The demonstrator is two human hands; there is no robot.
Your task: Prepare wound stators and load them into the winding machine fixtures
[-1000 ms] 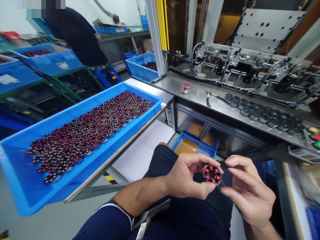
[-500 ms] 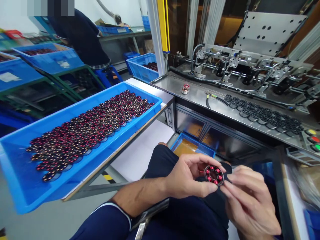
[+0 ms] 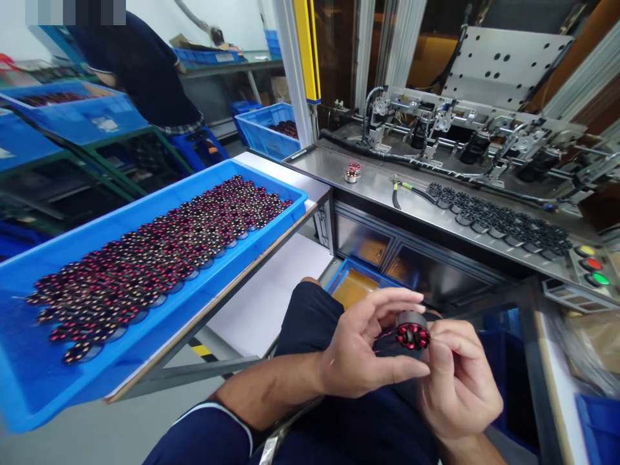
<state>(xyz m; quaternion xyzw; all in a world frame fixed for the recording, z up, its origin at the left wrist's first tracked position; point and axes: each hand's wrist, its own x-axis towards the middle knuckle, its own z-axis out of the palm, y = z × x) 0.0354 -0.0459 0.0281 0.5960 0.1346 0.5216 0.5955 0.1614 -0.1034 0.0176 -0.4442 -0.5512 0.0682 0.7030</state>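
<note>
A wound motor stator (image 3: 413,330), a dark grey ring with red copper coils inside, is tilted in front of my lap. My right hand (image 3: 458,381) pinches it at its right edge between thumb and fingers. My left hand (image 3: 365,345) is open around its left side, the index finger above and the thumb below, both apart from the ring. Thin red wire runs from the stator toward my left palm. Whether my left hand's rear fingers touch the ring is hidden.
At left stands a blue tray (image 3: 29,387) with rows of wound stators (image 3: 165,258). On the metal bench (image 3: 320,161) are two stators (image 3: 352,173), cutting pliers (image 3: 398,194) and dark unwound cores (image 3: 498,219) before a winding machine (image 3: 440,119). A co-worker (image 3: 140,71) is at back left.
The stator has tipped so its outer side shows. My left thumb and index finger have parted from it, while my right hand has moved left and grips its edge. The view has shifted slightly.
</note>
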